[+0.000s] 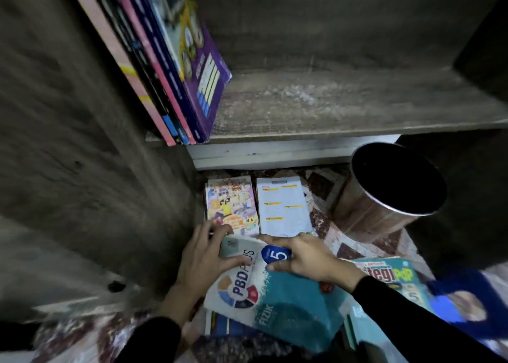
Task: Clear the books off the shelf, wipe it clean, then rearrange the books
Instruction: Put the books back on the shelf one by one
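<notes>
Shelf unit (82, 170): grey-brown wood grain, cut off on every side; the left side panel is smeared by motion blur.

Shelf board (343, 106): flat, with pale dust over the bare middle. A row of thin books (176, 68) leans at its left end, with pink, black, blue and purple covers. The tops are out of frame and the titles are unreadable.

Bin (379, 214): round metal wall and dark interior, standing on the floor (324, 217) below the board. The floor shows a maroon and cream pattern.

White and teal book (275, 302): glossy softcover lying on the floor in front of the unit, on top of other books (220, 325) that are mostly hidden.

Green book (395, 276): just to the right, partly covered by the right sleeve. A blue shape (453, 299) beside it is too blurred to identify.

Cartoon-cover book (232, 204) and white printed book (283, 206): flat, side by side, just beyond the white and teal book.

Left hand (203, 255): its grip closes on the top left corner of the white and teal book, with the fingers curled over the edge and the thumb on the cover.

Right hand (308, 258): grip spread, with the fingers stretched flat across the cover near a blue badge.
</notes>
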`<action>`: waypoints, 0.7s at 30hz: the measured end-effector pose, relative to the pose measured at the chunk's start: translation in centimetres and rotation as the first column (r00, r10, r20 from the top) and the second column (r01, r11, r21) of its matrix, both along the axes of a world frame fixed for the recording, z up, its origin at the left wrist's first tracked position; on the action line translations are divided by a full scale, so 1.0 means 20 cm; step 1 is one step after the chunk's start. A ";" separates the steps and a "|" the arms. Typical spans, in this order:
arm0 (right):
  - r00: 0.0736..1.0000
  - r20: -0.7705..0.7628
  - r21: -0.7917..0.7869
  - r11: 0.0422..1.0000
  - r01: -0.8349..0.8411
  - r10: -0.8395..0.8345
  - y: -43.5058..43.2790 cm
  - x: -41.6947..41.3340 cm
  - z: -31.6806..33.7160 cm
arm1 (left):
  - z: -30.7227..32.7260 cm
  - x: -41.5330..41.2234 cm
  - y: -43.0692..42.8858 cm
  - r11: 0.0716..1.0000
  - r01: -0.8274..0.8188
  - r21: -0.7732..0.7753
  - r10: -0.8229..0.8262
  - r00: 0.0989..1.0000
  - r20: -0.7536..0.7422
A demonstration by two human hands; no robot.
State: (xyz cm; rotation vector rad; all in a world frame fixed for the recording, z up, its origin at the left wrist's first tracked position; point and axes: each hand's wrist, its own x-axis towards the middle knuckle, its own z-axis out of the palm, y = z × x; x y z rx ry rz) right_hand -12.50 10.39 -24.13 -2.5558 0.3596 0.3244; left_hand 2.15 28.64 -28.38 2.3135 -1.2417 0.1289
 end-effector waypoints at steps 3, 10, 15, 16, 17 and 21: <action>0.994 0.084 -0.099 0.992 0.075 -0.067 -0.01 -0.06 0.18 | 0.20 0.03 -0.11 0.992 0.089 -0.091 -0.077 0.989 0.129; 0.789 0.516 0.025 0.926 0.376 -0.334 -0.10 -0.32 0.76 | 0.95 -0.08 -0.40 0.945 0.242 -0.218 -0.157 0.925 0.346; 0.556 0.628 0.295 0.828 0.477 -0.544 -0.19 -0.39 1.06 | 1.08 -0.24 -0.55 0.910 -0.131 -0.393 0.078 0.986 -0.148; 0.516 0.631 0.356 0.807 0.471 -0.579 -0.21 -0.39 1.10 | 1.06 -0.27 -0.56 0.888 -0.211 -0.409 0.094 0.954 -0.286; 0.471 0.632 0.423 0.783 0.456 -0.616 -0.24 -0.39 1.14 | 1.04 -0.29 -0.57 0.866 -0.270 -0.421 0.069 0.898 -0.435; 0.333 0.592 0.656 0.678 0.331 -0.734 -0.33 -0.35 1.24 | 1.00 -0.33 -0.60 0.849 -0.275 -0.450 -0.280 0.488 -0.826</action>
